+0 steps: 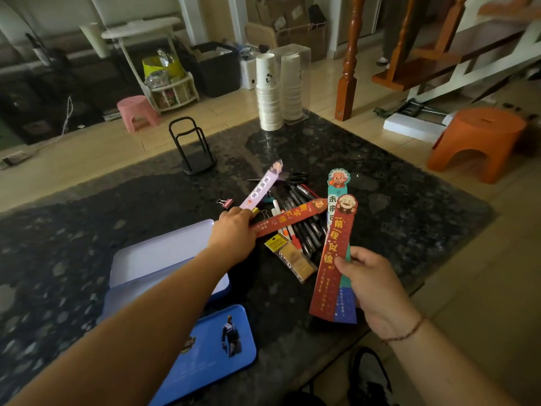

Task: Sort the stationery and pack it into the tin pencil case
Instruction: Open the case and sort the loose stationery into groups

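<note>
Left hand (232,230) reaches over the dark stone table (409,206), fingers pinching two bookmarks — a lilac one (260,187) and a red one (288,218); right hand (371,284) grips a second red bookmark (332,259) stacked on a teal one (333,197), held upright; pens (304,218) lie heaped between the hands; open tin pencil case (152,259) under the left forearm — its blue lid (210,350) nearer the table edge.

Table top (409,206): dark speckled polished stone, glossy. Pencil case (152,259): smooth painted tin, pale matt interior; lid (205,347) glossy blue. Bookmarks (330,268): printed card, slight sheen. Stools (480,136): smooth plastic. Cups (268,92): paper. Banister posts (348,68): varnished wood.
</note>
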{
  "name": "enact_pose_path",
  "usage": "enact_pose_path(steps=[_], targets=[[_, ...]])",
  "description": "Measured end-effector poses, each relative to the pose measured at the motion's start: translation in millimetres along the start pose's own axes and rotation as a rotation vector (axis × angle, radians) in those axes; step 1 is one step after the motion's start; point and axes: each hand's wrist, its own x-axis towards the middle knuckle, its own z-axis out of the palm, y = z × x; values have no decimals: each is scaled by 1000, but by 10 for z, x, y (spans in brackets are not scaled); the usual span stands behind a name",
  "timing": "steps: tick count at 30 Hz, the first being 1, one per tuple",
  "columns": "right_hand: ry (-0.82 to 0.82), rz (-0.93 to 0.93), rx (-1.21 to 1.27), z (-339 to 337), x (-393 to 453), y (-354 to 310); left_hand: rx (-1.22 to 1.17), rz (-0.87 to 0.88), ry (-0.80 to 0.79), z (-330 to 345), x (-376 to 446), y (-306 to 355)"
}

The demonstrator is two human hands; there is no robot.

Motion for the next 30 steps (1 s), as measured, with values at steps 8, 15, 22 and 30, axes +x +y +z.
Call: enact_pose_path(steps=[8, 15, 22, 30], targets=[[-26, 32, 15, 12, 31, 9, 28, -60, -50, 23, -24, 25], [-123, 67, 202, 39, -17, -23, -725, -224, 26, -234, -486, 255], [-256, 131, 425, 102, -9, -16, -1000, -155, -245, -109, -1038, 542], [-159, 87, 231, 89, 54, 1, -226, 67, 88, -166, -360, 162]])
